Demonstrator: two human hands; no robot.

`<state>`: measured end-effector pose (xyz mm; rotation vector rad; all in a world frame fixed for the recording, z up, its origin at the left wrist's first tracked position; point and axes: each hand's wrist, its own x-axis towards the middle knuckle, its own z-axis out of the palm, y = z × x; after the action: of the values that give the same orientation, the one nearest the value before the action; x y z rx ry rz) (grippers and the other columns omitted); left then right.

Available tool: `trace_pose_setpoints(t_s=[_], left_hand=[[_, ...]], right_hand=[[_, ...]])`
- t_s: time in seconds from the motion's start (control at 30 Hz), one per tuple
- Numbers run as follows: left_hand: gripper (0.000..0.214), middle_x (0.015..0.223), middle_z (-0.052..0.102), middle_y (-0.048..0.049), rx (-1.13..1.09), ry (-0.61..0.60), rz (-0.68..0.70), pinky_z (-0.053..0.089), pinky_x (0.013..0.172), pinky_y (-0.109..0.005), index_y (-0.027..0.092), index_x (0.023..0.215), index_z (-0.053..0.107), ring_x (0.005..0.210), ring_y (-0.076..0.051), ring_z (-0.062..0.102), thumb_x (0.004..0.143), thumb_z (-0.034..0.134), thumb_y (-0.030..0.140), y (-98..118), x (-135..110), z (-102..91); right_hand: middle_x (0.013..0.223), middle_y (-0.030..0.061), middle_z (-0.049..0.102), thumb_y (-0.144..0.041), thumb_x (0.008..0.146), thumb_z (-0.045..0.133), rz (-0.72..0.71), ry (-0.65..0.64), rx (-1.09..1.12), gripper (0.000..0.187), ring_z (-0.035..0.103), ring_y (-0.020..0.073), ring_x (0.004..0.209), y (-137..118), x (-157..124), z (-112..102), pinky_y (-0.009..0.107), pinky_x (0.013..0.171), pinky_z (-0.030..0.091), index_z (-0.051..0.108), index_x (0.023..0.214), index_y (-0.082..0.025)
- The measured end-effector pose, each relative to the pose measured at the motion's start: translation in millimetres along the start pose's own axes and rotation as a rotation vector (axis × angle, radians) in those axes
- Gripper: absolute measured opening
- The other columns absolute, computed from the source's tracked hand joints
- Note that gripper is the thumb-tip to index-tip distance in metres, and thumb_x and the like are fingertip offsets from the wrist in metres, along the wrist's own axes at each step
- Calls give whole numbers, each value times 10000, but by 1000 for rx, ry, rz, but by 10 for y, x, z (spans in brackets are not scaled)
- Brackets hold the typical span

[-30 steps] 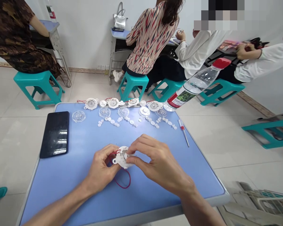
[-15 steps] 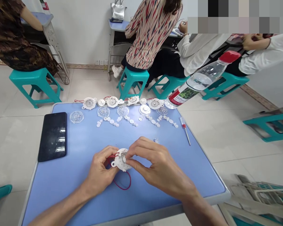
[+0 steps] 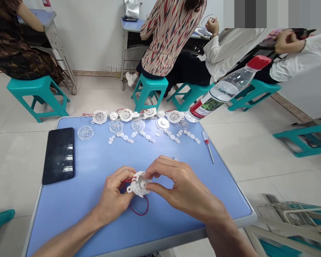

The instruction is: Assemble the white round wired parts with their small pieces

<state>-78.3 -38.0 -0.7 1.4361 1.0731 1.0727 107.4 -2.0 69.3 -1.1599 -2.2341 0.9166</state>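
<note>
My blue table (image 3: pixel 69 210) has a grey rim, and my black smartphone (image 3: pixel 59 155) lies flat near its left edge. Along the far edge runs a row of white plastic disc assemblies with red wires (image 3: pixel 126 115), with clear round plastic covers (image 3: pixel 85 132) and scattered small white discs (image 3: pixel 125 137) just nearer me, while a clear plastic bottle with a red cap (image 3: pixel 219 91) stands at the far right corner. A small screwdriver (image 3: pixel 208 150) lies near the right edge, a tiny clear piece (image 3: pixel 175 158) sits mid-table, and a loop of red wire (image 3: pixel 141 210) rests toward the near edge.
</note>
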Motion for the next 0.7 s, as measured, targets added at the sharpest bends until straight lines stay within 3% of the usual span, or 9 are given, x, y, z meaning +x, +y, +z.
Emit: trace_pose_setpoints(t_s=[0.3, 0.7], left_hand=[[137, 970, 686, -68, 2, -24, -7, 486, 755, -248, 180, 906, 693, 837, -157, 629, 815, 627, 102, -12, 7, -6], [157, 949, 687, -43, -55, -54, -63, 473, 733, -235, 184, 937, 704, 848, -152, 622, 796, 671, 124, -13, 36, -11]], right_hand=[[814, 27, 685, -115, 826, 684, -98, 27, -81, 93, 602, 170, 779, -8, -20, 39, 297, 683, 488, 688, 862, -200], [786, 47, 678, -102, 885, 603, -179, 25, -222, 124, 575, 179, 770, 12, -22, 65, 297, 663, 461, 689, 848, -184]])
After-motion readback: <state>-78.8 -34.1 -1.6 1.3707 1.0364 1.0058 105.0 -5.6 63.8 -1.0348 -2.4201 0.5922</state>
